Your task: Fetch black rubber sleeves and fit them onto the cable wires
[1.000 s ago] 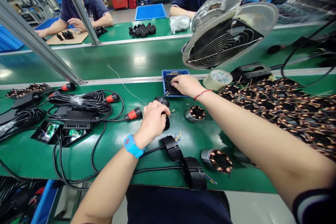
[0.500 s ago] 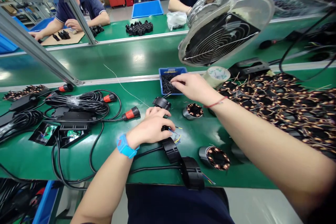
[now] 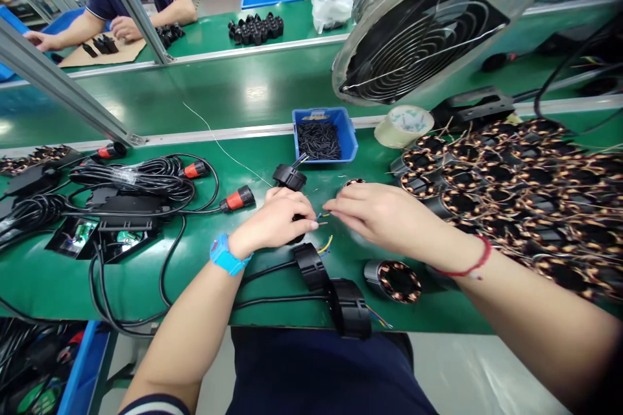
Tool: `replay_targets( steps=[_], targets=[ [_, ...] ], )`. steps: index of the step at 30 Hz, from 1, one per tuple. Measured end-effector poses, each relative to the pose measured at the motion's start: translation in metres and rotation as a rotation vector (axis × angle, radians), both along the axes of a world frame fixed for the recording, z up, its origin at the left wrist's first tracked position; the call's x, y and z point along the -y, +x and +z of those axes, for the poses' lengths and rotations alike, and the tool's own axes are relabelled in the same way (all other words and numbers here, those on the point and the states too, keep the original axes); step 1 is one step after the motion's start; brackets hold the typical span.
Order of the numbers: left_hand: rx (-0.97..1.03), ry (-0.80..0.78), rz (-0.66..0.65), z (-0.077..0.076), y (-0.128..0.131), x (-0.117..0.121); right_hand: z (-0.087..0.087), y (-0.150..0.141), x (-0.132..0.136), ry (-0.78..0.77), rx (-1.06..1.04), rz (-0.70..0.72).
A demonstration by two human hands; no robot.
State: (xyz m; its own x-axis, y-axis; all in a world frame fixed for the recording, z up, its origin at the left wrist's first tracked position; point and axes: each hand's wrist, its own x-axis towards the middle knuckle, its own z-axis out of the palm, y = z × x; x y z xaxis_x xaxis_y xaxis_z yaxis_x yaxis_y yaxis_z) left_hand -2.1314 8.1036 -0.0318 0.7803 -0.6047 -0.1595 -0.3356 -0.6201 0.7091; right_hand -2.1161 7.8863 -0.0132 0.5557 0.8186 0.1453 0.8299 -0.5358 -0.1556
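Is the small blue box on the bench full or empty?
The blue box is partly full: many black pieces lie inside, but bare blue shows at right.

Left hand (image 3: 277, 217) holding a dark round cap (image 3: 296, 234), right hand (image 3: 377, 211) with fingertips pinched at coloured wire ends (image 3: 322, 215), blue bin (image 3: 347, 136) of small black pieces (image 3: 318, 141) beyond, cabled black rings (image 3: 349, 308) nearer the person, copper-wound cores (image 3: 511, 175) massed at right, round fan (image 3: 423, 45) above
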Motion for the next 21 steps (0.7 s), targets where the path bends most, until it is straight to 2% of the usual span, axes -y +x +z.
replay_targets(
  steps=[15,21],
  targets=[
    [0.011,0.003,-0.029,0.002,0.001,0.0,0.001,0.0,-0.003,0.055,-0.048,0.005],
    [0.039,0.015,-0.02,0.0,0.0,0.002,0.008,0.005,-0.009,0.157,-0.376,0.002]
  ],
)
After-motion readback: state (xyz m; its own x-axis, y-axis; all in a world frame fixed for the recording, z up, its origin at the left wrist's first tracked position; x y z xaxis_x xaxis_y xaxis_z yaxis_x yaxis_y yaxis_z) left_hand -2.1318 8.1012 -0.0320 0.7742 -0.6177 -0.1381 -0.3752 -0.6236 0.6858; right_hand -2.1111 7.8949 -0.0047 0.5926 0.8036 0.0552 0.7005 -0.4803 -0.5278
